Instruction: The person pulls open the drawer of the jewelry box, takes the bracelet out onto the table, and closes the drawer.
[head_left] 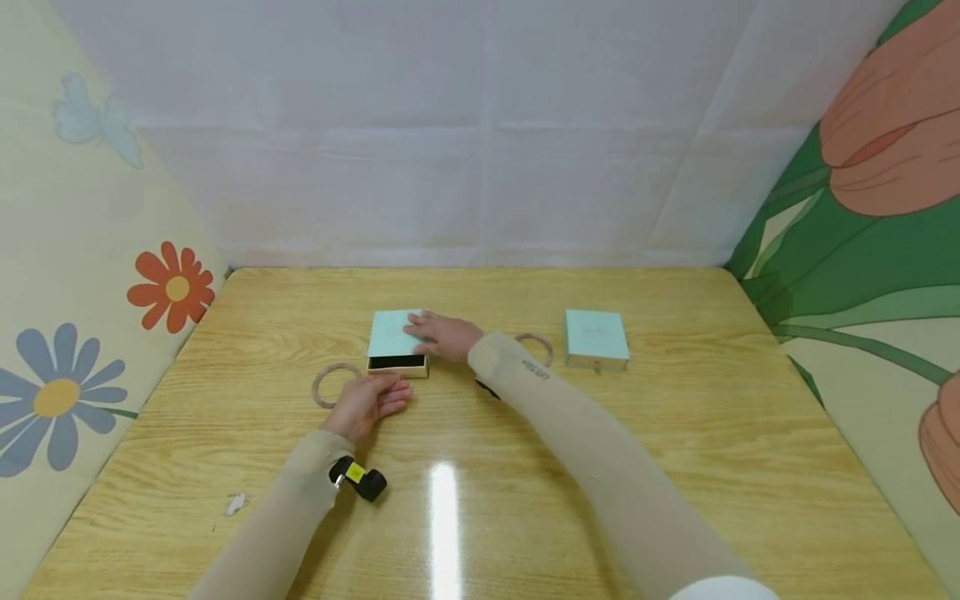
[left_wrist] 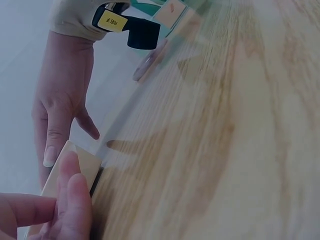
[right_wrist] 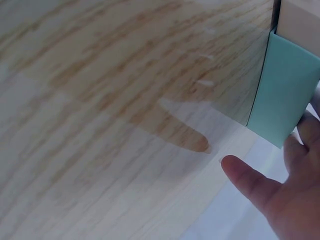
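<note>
A mint-green drawer-style gift box [head_left: 393, 333] lies left of the table's middle. Its drawer [head_left: 398, 372], pale-fronted and dark inside, sticks partway out toward me. My left hand [head_left: 367, 404] is at the drawer front; its thumb and fingertips come together there in the left wrist view, hiding the pull tab. Across the box top rest the fingers of my right hand [head_left: 448, 335]. The right thumb [right_wrist: 247, 180] stands out straight, away from the green sleeve [right_wrist: 285, 90]. A pinkish ring-shaped bangle [head_left: 316, 386] lies beside my left hand.
Another mint-green box [head_left: 596, 337] sits shut on the right, with a small tab on its front. A second pinkish bangle [head_left: 548, 342] lies between the boxes, partly behind my right sleeve. The wooden table [head_left: 675, 467] ends at a white cloth backdrop [head_left: 480, 167].
</note>
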